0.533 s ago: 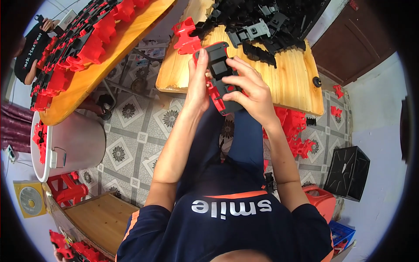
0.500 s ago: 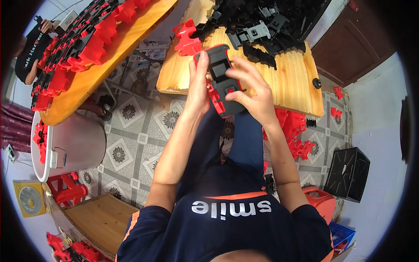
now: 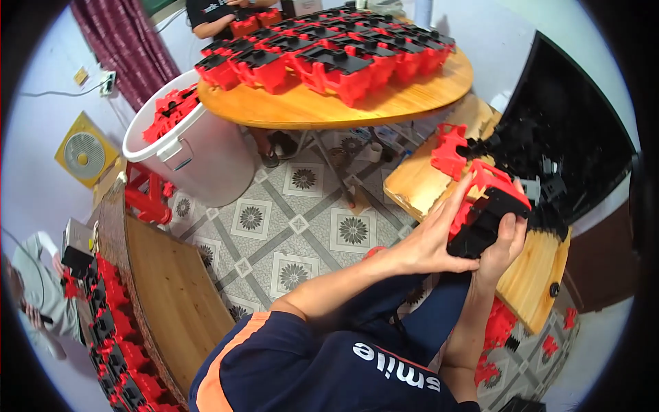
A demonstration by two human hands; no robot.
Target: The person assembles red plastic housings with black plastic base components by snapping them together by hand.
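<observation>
Between my hands is a red-and-black plastic assembly (image 3: 484, 218), tilted so that its black side and part of its red frame show. My left hand (image 3: 436, 240) grips it along the left side and under its near edge. My right hand (image 3: 500, 253) closes round the near right corner, thumb against the black face. Just beyond it, a separate red plastic part (image 3: 449, 152) rests on the small wooden table (image 3: 406, 187). A heap of black plastic parts (image 3: 549, 199) lies on the right, with a grey part (image 3: 530, 188) among them.
An oval wooden table (image 3: 288, 118) bears rows of red-and-black assemblies (image 3: 336, 72); a person stands behind it. Left are a white bin (image 3: 206, 168) of red parts and a box fan (image 3: 84, 154). More assemblies (image 3: 113, 329) line a bench, with another person beyond. Red parts (image 3: 500, 323) lie on the floor.
My view has swung to the left. The assembly has been tilted in my hands, and my right hand has gone from fingers over its black face to gripping its near corner.
</observation>
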